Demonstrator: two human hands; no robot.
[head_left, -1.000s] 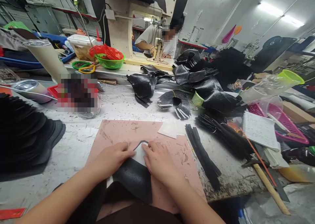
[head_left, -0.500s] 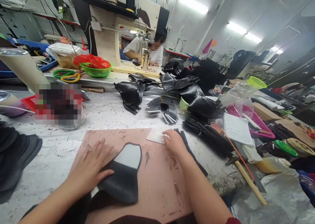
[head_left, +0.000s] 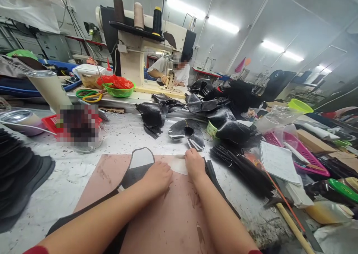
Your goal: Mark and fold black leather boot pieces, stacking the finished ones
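My right hand pinches the right side of a thin white sheet at the far edge of the pinkish board. At the sheet's left edge is my left hand, its fingers bent and drawn together; what the fingertips grip is hidden. Under my left wrist and forearm lies a dark leather-like piece, with a white patch on its far end. Beside my right wrist, black strips run along the board's right edge.
Stacked black pieces stand at the left. Ahead are shaped black leather parts, a sewing machine and a person behind it. To the right lie a strip bundle, a notebook and a wooden-handled hammer.
My left hand has left the dark piece's surface and moved right to the white sheet, its fingers now bent. The dark piece has shifted forward and left. My right hand stays at the sheet.
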